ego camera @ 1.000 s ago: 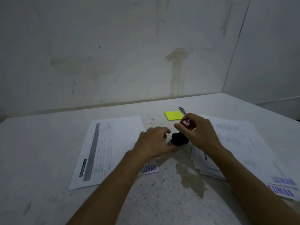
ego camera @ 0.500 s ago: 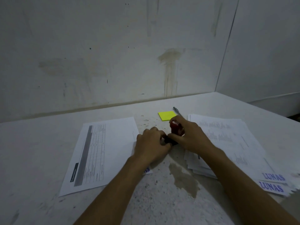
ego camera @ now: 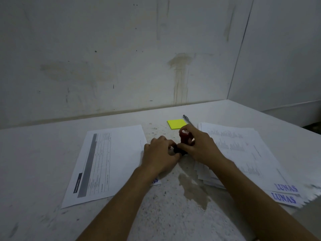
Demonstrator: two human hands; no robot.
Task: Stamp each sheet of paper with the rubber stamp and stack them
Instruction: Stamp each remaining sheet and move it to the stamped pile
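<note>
My right hand [ego camera: 199,146] grips the red-handled rubber stamp [ego camera: 185,137], which stands upright on a small black ink pad [ego camera: 178,151] between the two paper piles. My left hand [ego camera: 159,155] has its fingers curled round the left side of the ink pad. A printed sheet [ego camera: 107,162] lies flat at the left, a blue stamp mark at its near right corner mostly hidden by my left forearm. At the right lies a fanned stack of sheets [ego camera: 246,153] with blue "LUNAS" stamps [ego camera: 285,193] on its near corners.
A yellow sticky-note pad [ego camera: 176,124] and a pen [ego camera: 188,120] lie behind the hands. A damp stain [ego camera: 192,188] marks the white speckled table [ego camera: 34,162]. The wall runs along the table's far edge, and the table's right edge falls away at the far right.
My left hand has closed onto the ink pad, which it was only reaching toward. My right hand has lowered the stamp onto the pad. The view has shifted slightly.
</note>
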